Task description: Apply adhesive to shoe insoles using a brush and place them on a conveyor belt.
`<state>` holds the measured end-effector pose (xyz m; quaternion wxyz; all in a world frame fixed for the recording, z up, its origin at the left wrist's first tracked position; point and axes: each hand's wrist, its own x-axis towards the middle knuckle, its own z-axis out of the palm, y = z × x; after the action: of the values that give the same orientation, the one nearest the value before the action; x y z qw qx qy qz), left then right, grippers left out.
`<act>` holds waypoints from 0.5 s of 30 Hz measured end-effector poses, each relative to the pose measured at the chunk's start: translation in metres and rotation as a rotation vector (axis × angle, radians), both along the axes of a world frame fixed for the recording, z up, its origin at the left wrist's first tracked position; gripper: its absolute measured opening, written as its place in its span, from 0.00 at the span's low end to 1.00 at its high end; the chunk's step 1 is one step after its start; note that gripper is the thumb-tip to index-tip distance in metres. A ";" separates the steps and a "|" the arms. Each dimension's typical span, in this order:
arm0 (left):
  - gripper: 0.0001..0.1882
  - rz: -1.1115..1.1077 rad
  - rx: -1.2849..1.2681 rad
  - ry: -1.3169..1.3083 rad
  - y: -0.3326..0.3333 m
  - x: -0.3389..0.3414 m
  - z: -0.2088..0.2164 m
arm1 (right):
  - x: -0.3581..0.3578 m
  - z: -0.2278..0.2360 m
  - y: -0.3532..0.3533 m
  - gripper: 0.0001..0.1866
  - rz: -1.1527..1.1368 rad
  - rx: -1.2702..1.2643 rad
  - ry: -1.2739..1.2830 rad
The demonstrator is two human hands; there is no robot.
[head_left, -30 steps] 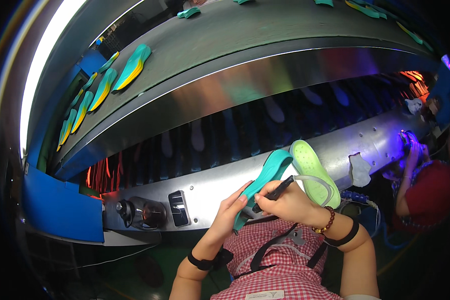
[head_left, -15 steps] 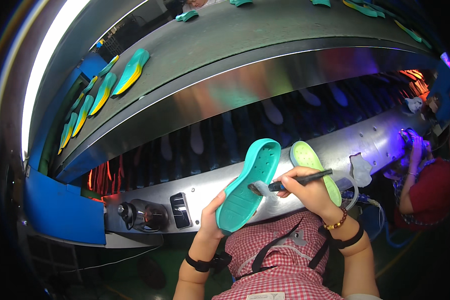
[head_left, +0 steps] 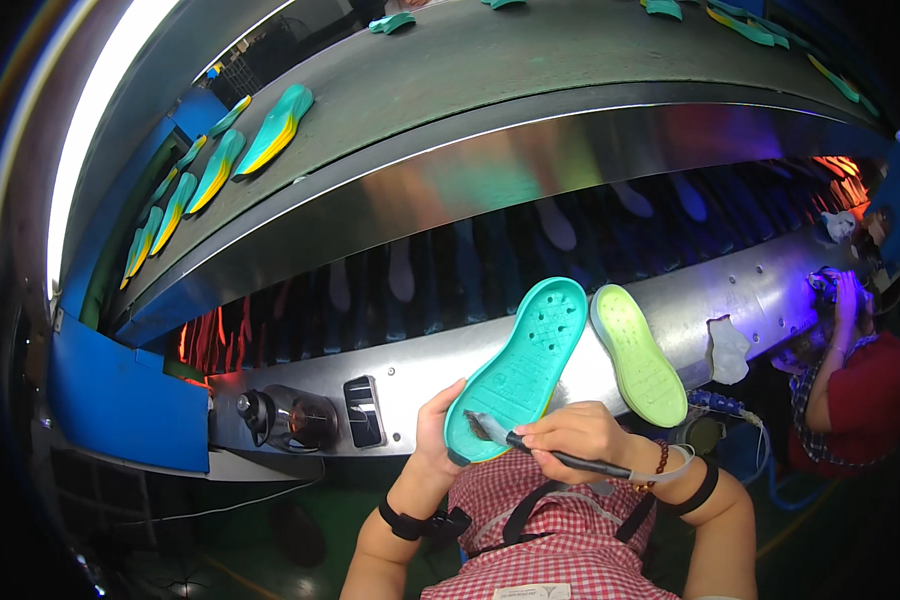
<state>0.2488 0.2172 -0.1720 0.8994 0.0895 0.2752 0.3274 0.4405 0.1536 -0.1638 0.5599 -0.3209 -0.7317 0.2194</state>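
Note:
My left hand (head_left: 436,425) is closed on the left edge of a teal shoe sole (head_left: 532,362), near its heel. The sole is tilted up, its inner face toward me and its holed toe end pointing away. In my right hand (head_left: 582,438) is a brush with a black handle (head_left: 595,466) and a thin clear tube by the wrist. Its dark bristles touch the inside of the heel. Just right of the teal sole, a light green sole (head_left: 642,360) lies on the metal ledge (head_left: 310,387).
A conveyor belt (head_left: 450,70) carrying several teal and yellow soles (head_left: 275,132) runs beyond the ledge. At left on the ledge stand a dark bottle (head_left: 295,418) and a phone-like black tray (head_left: 364,412). A crumpled white cloth (head_left: 728,350) and a co-worker in red (head_left: 855,390) are at right.
The brush has moved from the middle of the teal sole down into its heel, my right hand moving down and left. The sole has turned to face me more fully.

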 end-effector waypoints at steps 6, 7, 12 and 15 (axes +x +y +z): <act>0.22 -0.052 0.009 0.022 -0.002 0.001 -0.001 | 0.007 -0.003 0.001 0.08 0.021 0.194 -0.228; 0.22 -0.074 0.007 -0.024 -0.002 0.001 -0.003 | 0.009 -0.005 0.001 0.08 0.028 0.209 -0.244; 0.23 -0.102 0.016 -0.031 -0.003 0.004 -0.004 | 0.015 0.004 0.000 0.09 0.085 0.228 -0.316; 0.23 -0.128 0.015 -0.056 -0.003 0.004 -0.004 | 0.017 0.004 0.000 0.09 0.104 0.283 -0.360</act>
<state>0.2531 0.2146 -0.1765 0.9252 0.1042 0.2414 0.2738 0.4576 0.1537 -0.1600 0.4478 -0.2348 -0.8588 0.0823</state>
